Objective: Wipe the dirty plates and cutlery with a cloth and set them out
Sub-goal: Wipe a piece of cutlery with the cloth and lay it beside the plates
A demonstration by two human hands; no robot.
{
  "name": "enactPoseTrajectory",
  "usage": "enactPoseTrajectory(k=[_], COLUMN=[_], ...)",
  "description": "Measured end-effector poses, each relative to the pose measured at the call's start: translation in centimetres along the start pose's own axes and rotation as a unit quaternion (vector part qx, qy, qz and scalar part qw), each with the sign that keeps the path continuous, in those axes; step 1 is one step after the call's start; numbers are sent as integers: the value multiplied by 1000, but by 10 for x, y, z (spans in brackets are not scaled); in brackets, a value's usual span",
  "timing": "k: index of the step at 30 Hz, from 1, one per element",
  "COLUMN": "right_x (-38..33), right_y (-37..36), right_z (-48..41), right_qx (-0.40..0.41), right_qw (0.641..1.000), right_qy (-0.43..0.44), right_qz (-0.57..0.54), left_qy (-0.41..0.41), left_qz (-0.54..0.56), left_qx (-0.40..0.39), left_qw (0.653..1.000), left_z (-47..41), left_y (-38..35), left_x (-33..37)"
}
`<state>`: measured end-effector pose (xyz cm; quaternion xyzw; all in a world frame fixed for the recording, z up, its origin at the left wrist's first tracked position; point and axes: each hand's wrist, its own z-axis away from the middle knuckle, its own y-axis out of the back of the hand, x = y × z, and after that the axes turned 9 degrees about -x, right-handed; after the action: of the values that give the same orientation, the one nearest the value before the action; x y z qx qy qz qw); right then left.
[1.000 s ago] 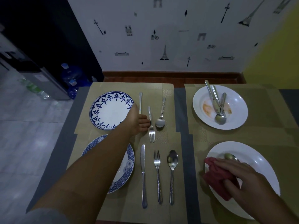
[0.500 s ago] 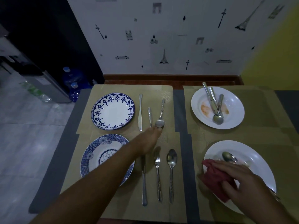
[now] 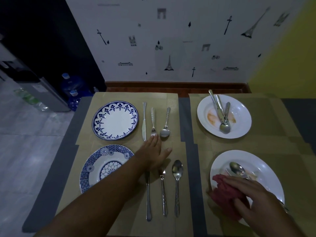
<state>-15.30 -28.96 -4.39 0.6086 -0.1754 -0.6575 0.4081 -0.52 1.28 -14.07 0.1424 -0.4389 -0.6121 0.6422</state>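
My left hand (image 3: pixel 154 152) lies flat and open on the left mats, its fingertips just below the far fork (image 3: pixel 153 123), between two set places. A knife (image 3: pixel 144 121) and spoon (image 3: pixel 165 124) flank that fork beside the far blue-rimmed plate (image 3: pixel 115 120). A near patterned plate (image 3: pixel 95 165) has a knife (image 3: pixel 148 195), fork (image 3: pixel 163 190) and spoon (image 3: pixel 177 183) to its right. My right hand (image 3: pixel 253 197) presses a red cloth (image 3: pixel 224 190) on the near white plate (image 3: pixel 263 166), which holds a spoon (image 3: pixel 236 168). The far white plate (image 3: pixel 239 106) is stained and carries cutlery (image 3: pixel 222 115).
Beige placemats (image 3: pixel 273 144) cover a grey table (image 3: pixel 189 151) that ends at a wooden skirting and decorated wall. Left of the table the floor drops away, with blue water bottles (image 3: pixel 72 86) and a dispenser (image 3: pixel 34 86) there.
My left hand has let go of the far fork and drawn back toward me, from beside the far plate to the gap between the two settings. The right hand stays on the cloth.
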Motion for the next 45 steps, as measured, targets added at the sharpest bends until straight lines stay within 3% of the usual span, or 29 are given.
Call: enactPoseTrajectory(k=[10, 22, 36, 45], right_x=[-4, -17, -12, 56], right_y=[3, 1, -6, 60], right_z=[-2, 4, 51, 63], right_qx=[14, 57, 166, 133], right_qw=[1000, 997, 964, 962], right_qy=[12, -58, -202, -192], right_qz=[6, -1, -44, -140], left_qy=[-21, -77, -194, -208], left_qz=[-26, -10, 5, -5], left_qx=[-11, 31, -18, 61], left_qw=[999, 997, 981, 976], left_z=[-16, 11, 59, 45], left_y=[26, 20, -40, -71], left_x=[-14, 3, 94, 186])
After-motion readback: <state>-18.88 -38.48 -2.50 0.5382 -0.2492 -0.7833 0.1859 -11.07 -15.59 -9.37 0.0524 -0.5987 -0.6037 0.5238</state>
